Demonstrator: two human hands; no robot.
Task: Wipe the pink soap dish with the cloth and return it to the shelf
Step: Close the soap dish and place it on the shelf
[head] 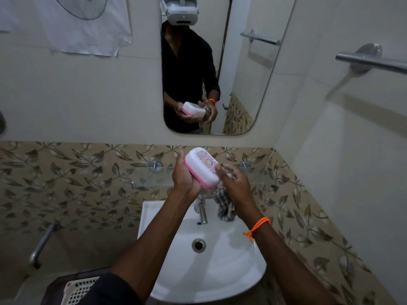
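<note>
The pink soap dish [201, 167], with a white patterned lid and a pink base, is held tilted above the sink. My left hand [184, 180] grips it from the left and underneath. My right hand [234, 183] is at the dish's right end and holds a checked grey cloth [224, 205] that hangs down below the palm. Part of the cloth is hidden under my right hand. The glass shelf [149, 176] runs along the leaf-patterned tiles just behind the dish.
A white sink [167, 238] with a chrome tap [203, 211] lies below my hands. A mirror [242, 84] hangs above, a towel bar [372, 61] at the right, a pipe [41, 245] at the left, a white basket [78, 290] at the bottom left.
</note>
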